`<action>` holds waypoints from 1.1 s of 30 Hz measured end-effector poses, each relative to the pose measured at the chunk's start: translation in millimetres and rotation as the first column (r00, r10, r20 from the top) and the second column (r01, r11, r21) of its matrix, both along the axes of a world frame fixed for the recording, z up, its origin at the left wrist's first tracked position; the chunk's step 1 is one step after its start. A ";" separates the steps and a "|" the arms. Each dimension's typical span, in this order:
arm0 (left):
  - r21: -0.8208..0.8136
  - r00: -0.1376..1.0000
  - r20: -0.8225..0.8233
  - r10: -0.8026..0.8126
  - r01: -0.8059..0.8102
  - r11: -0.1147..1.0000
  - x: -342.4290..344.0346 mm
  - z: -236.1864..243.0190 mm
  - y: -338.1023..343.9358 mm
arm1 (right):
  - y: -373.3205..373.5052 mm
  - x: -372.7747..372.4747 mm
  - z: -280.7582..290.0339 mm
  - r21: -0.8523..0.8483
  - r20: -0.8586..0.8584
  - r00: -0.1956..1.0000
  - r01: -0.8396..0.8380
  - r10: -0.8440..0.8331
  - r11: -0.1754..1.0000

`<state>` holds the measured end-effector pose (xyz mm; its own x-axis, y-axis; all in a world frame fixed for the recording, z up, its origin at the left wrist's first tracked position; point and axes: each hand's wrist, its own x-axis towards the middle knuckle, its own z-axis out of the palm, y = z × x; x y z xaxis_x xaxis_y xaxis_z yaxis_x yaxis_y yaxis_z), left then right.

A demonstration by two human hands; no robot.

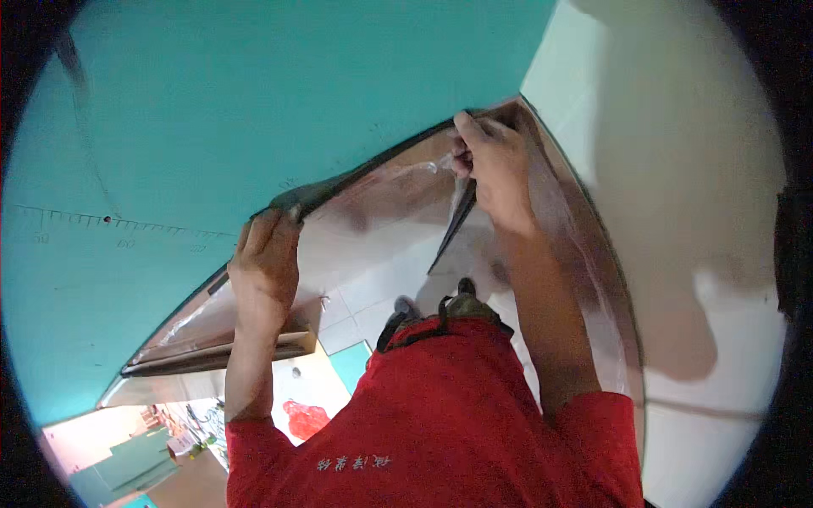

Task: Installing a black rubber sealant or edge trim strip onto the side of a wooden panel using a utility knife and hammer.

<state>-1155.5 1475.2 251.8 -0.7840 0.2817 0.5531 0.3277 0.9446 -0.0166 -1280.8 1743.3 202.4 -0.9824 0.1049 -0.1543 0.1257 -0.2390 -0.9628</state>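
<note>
A long dark strip (381,157) follows the seam between a teal surface (254,93) and a brown panel (398,188) partly covered in shiny clear film (436,166). My left hand (267,258) has its fingers curled over this strip, at the middle of the seam. Close to the corner, my right hand (494,157) is closed with thumb and fingers together at the panel's edge. A thin dark length (453,227) hangs down from under it; whether it is part of the same strip I cannot tell. What lies inside the right fingers is mostly hidden.
A pale wall (677,186) meets the seam at the right. Handwritten ruler-like marks (127,222) cross the teal surface. Below are a tiled floor (351,309), a brown ledge (292,345) and a red plastic bag (305,419); assorted items (182,440) stand at lower left.
</note>
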 end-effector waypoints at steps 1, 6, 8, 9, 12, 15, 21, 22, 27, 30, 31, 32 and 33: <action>0.001 1.000 0.003 -0.008 0.008 1.000 -1.3 -0.1 0.4 | 0.4 1.1 -1.7 -0.069 -0.020 1.000 0.006 -0.007 0.998; -0.104 0.994 -0.073 -0.079 0.071 0.992 -3.5 -3.6 -0.1 | -24.1 6.5 -35.5 0.043 -0.312 0.931 0.212 -0.188 0.976; -0.262 0.992 -0.041 -0.121 0.106 0.959 1.2 -3.5 -11.5 | -38.9 21.2 -24.9 -0.019 -0.220 0.956 0.193 -0.192 0.981; -0.365 0.988 -0.032 -0.149 0.127 0.922 2.4 4.5 -10.5 | -42.6 26.3 -21.8 -0.065 -0.126 0.976 0.169 -0.176 0.983; -0.533 0.976 -0.042 -0.215 0.160 0.831 -0.6 17.7 -14.1 | -49.7 16.3 -38.8 0.104 -0.199 0.943 0.292 -0.268 0.951; -0.560 0.980 0.020 -0.199 0.176 0.810 -1.6 23.8 -23.0 | -55.0 7.3 -43.8 -0.035 -0.236 0.917 0.323 -0.322 0.946; -0.586 0.972 0.060 -0.225 0.217 0.781 -12.7 28.5 -25.8 | -64.7 2.8 -44.5 -0.204 -0.195 0.898 0.356 -0.394 0.912; -0.590 0.971 0.069 -0.228 0.224 0.776 -14.2 29.0 -25.5 | -64.6 2.5 -45.0 -0.207 -0.186 0.898 0.360 -0.398 0.910; -0.578 0.968 0.058 -0.243 0.231 0.783 -14.6 28.5 -22.6 | -62.0 1.9 -43.7 -0.129 -0.147 0.939 0.295 -0.312 0.947; -0.558 0.961 0.050 -0.271 0.252 0.790 -16.4 20.8 -23.8 | -60.3 3.2 -39.5 -0.232 -0.165 0.915 0.327 -0.369 0.916; -0.528 0.963 0.080 -0.257 0.259 0.809 -15.3 23.0 -17.7 | -58.7 1.6 -40.8 -0.233 -0.163 0.914 0.331 -0.372 0.915; -0.527 0.962 0.081 -0.259 0.262 0.808 -16.1 20.5 -18.5 | -55.7 -1.5 -42.6 -0.246 -0.226 0.882 0.358 -0.412 0.901; -0.545 0.962 0.056 -0.268 0.254 0.799 -16.4 15.9 -20.4 | -53.2 -4.1 -44.2 -0.260 -0.289 0.845 0.383 -0.449 0.887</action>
